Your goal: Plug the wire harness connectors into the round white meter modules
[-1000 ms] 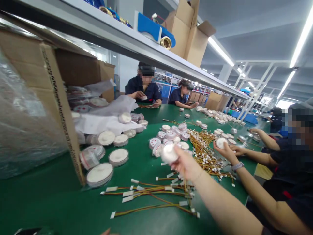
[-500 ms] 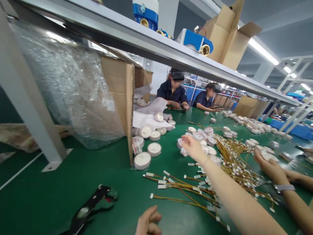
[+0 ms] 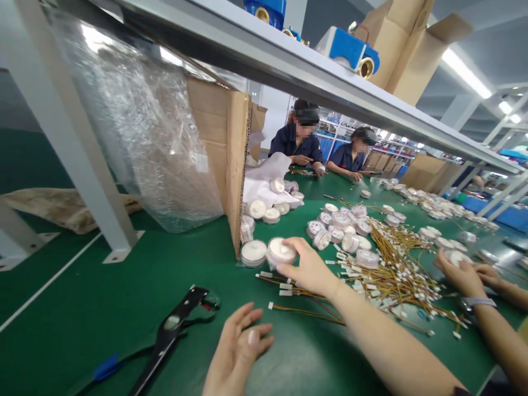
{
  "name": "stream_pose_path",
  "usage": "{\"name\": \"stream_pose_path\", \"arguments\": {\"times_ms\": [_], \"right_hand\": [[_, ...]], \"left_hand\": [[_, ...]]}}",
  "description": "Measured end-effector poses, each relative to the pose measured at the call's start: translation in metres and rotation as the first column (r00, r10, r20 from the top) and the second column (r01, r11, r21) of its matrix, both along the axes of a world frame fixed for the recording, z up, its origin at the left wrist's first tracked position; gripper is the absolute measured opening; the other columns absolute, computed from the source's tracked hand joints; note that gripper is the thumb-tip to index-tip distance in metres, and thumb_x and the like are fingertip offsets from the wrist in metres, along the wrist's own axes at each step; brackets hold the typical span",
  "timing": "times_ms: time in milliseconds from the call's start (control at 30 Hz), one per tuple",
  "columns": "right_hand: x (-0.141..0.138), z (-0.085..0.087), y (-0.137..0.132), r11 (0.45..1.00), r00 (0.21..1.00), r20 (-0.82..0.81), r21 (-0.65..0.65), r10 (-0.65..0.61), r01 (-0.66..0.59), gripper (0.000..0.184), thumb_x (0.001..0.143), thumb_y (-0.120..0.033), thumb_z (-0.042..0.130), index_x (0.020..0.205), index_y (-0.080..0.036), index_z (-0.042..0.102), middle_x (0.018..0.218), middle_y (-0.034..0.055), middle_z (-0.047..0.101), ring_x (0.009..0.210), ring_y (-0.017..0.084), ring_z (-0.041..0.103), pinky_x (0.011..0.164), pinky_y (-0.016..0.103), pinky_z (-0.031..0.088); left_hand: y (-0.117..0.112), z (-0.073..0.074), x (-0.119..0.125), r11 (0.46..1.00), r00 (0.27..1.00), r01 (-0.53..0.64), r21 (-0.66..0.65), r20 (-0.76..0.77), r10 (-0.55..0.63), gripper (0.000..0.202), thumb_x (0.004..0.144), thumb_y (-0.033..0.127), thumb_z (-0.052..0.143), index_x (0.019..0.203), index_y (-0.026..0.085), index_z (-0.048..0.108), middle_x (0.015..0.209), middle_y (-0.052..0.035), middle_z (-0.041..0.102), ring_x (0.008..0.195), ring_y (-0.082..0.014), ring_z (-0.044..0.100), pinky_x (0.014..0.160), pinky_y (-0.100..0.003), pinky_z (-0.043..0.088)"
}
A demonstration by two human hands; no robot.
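My right hand (image 3: pixel 309 267) grips a round white disc in a clear casing (image 3: pixel 281 252) between thumb and fingers, just above the green table. Close to it on the left, another such disc (image 3: pixel 253 252) lies beside the cardboard box edge. Below, my left hand (image 3: pixel 241 344) is held over the table with fingers loosely spread and nothing in them. Thin yellow-brown cables with white connectors (image 3: pixel 305 311) run under my right wrist. Behind that hand sits a heap of similar round discs (image 3: pixel 340 223), some with red markings.
A black device with a cable (image 3: pixel 175 324) lies at lower left. Above runs a shelf (image 3: pixel 289 55) bearing blue meters (image 3: pixel 344 47). A cardboard box (image 3: pixel 237 165) and plastic-wrapped bundle stand left. A co-worker's hands (image 3: pixel 462 272) hold a disc at right; two people sit opposite.
My right hand has come from the disc heap toward the left and nearer, now with a disc in it. My left hand has risen further into view, and its fingers have opened.
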State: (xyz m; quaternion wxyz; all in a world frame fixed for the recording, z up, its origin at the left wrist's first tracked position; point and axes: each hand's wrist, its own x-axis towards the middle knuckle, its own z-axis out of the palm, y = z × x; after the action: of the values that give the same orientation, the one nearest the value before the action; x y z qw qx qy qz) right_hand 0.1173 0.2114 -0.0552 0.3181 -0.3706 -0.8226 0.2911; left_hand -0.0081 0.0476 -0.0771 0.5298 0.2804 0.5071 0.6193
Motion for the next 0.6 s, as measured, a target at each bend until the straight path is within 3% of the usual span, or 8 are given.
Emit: {"name": "stream_pose_path", "arguments": {"times_ms": [100, 167, 200, 300, 367, 500, 600], "right_hand": [[0.018, 0.002, -0.053, 0.977, 0.977, 0.022, -0.039, 0.212, -0.211, 0.073, 0.062, -0.026, 0.077, 0.127, -0.019, 0.044, 0.124, 0.0061, 0.053, 0.112, 0.018, 0.052, 0.100, 0.031, 0.041], [0.027, -0.003, -0.066, 0.926, 0.932, 0.022, -0.116, 0.363, -0.358, 0.090, 0.059, -0.029, 0.080, 0.136, -0.022, 0.035, 0.131, 0.0060, 0.050, 0.117, 0.019, 0.051, 0.101, 0.030, 0.041], [0.030, -0.008, -0.064, 0.925, 0.933, 0.030, -0.146, 0.359, -0.351, 0.088, 0.061, -0.031, 0.079, 0.137, -0.022, 0.034, 0.130, 0.0056, 0.052, 0.114, 0.018, 0.053, 0.098, 0.029, 0.044], [0.037, -0.024, -0.035, 0.990, 0.992, 0.110, -0.133, 0.054, -0.039, 0.043, 0.082, -0.032, 0.060, 0.123, -0.019, 0.051, 0.109, 0.0067, 0.062, 0.092, 0.016, 0.061, 0.083, 0.030, 0.049], [0.036, -0.035, -0.013, 0.988, 0.978, 0.168, -0.074, -0.123, 0.137, 0.023, 0.087, -0.027, 0.051, 0.104, -0.016, 0.062, 0.095, 0.0086, 0.063, 0.085, 0.018, 0.059, 0.082, 0.034, 0.046], [0.028, -0.046, 0.008, 0.985, 0.963, 0.221, -0.038, -0.157, 0.170, 0.010, 0.078, -0.022, 0.061, 0.071, -0.017, 0.067, 0.076, 0.0060, 0.061, 0.078, 0.018, 0.057, 0.078, 0.031, 0.043], [0.030, -0.034, 0.004, 0.979, 0.964, 0.174, -0.007, -0.202, 0.206, 0.014, 0.081, -0.021, 0.058, 0.069, -0.017, 0.063, 0.075, 0.0047, 0.060, 0.077, 0.017, 0.056, 0.077, 0.029, 0.042]], "left_hand": [[0.005, 0.004, -0.002, 0.993, 0.949, 0.109, -0.049, 0.301, -0.089, 0.052, 0.085, 0.048, 0.053, 0.129, 0.024, 0.040, 0.126, -0.0100, 0.054, 0.103, -0.0273, 0.058, 0.087, -0.041, 0.049], [0.007, 0.004, -0.001, 0.982, 0.930, 0.158, -0.102, 0.351, -0.113, 0.052, 0.082, 0.043, 0.060, 0.126, 0.023, 0.044, 0.117, -0.0087, 0.060, 0.096, -0.0253, 0.060, 0.079, -0.038, 0.053], [0.007, 0.004, 0.001, 0.979, 0.935, 0.156, -0.132, 0.338, -0.104, 0.051, 0.080, 0.040, 0.063, 0.125, 0.022, 0.046, 0.114, -0.0081, 0.061, 0.092, -0.0243, 0.061, 0.075, -0.036, 0.054], [0.006, 0.008, 0.006, 0.981, 0.961, 0.107, -0.161, 0.269, -0.061, 0.051, 0.079, 0.036, 0.065, 0.124, 0.021, 0.046, 0.111, -0.0082, 0.061, 0.087, -0.0237, 0.062, 0.070, -0.037, 0.055], [0.006, 0.011, 0.008, 0.984, 0.964, 0.098, -0.148, 0.260, -0.057, 0.049, 0.080, 0.035, 0.064, 0.124, 0.021, 0.046, 0.110, -0.0088, 0.061, 0.087, -0.0239, 0.062, 0.073, -0.039, 0.055], [0.005, 0.010, 0.004, 0.976, 0.940, 0.183, -0.117, 0.311, -0.139, 0.045, 0.084, 0.034, 0.059, 0.124, 0.021, 0.043, 0.112, -0.0083, 0.059, 0.093, -0.0232, 0.058, 0.085, -0.045, 0.052], [0.004, 0.006, 0.000, 0.973, 0.917, 0.213, -0.091, 0.362, -0.167, 0.042, 0.086, 0.033, 0.056, 0.125, 0.023, 0.042, 0.120, -0.0070, 0.056, 0.101, -0.0232, 0.054, 0.090, -0.047, 0.048]]}}
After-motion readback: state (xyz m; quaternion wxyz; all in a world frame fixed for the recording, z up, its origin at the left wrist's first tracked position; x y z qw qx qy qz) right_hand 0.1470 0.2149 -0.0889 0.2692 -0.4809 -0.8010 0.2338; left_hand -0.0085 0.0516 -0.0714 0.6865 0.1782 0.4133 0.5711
